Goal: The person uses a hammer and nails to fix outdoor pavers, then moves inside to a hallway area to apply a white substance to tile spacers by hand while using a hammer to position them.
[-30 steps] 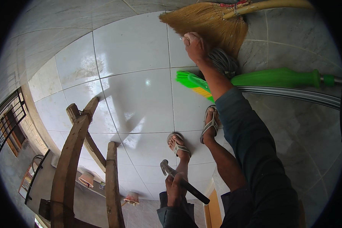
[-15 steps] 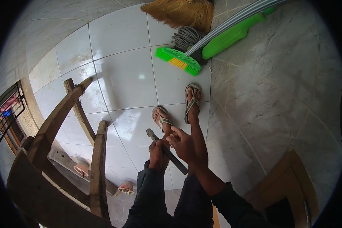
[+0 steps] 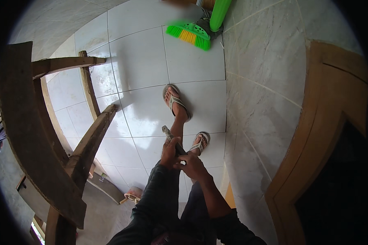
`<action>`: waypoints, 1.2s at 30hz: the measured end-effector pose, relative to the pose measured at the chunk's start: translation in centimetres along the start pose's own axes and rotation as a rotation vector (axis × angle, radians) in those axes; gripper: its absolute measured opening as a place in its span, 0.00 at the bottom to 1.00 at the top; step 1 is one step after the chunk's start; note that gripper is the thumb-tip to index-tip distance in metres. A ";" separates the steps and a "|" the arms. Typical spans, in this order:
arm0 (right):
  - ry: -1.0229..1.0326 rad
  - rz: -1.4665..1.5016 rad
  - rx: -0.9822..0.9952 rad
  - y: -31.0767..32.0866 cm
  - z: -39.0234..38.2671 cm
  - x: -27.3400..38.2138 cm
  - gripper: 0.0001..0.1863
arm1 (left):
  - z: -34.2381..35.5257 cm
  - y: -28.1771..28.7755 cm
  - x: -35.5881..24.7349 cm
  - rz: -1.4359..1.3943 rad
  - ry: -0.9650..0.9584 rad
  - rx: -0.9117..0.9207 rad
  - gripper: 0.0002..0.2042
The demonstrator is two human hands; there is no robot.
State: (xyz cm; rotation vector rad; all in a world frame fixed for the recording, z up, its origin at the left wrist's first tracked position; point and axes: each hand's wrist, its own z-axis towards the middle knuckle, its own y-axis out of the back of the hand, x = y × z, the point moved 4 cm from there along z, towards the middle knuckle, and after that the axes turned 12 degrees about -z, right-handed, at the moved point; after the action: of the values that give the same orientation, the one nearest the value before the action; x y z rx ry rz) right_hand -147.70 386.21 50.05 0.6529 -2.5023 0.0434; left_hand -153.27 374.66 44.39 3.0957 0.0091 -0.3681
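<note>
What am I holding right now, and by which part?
A hammer, with your left hand around its handle, near the head. Your right hand is farther along; whether it grips too is unclear.

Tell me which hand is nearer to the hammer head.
Left. The left hand grips the handle just below the hammer head; the right hand is farther down, by the handle's lower part.
</note>
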 end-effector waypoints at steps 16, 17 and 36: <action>0.062 1.091 -0.378 -16.6 -18.0 -2.2 0.10 | -21.5 12.6 12.1 0.136 -0.109 0.396 0.08; 0.034 1.131 -0.356 -17.8 -18.9 -1.1 0.09 | -23.7 13.5 11.4 0.142 -0.207 0.449 0.08; 0.416 0.793 -0.226 -40.6 -42.0 30.1 0.17 | -55.9 46.4 7.4 0.001 -1.123 0.227 0.09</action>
State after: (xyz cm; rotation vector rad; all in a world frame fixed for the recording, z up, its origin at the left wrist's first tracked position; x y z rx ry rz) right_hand -129.95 343.93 97.15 -0.4239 -2.1551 0.1639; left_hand -132.62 329.72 98.03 2.5874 -0.0568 -2.0989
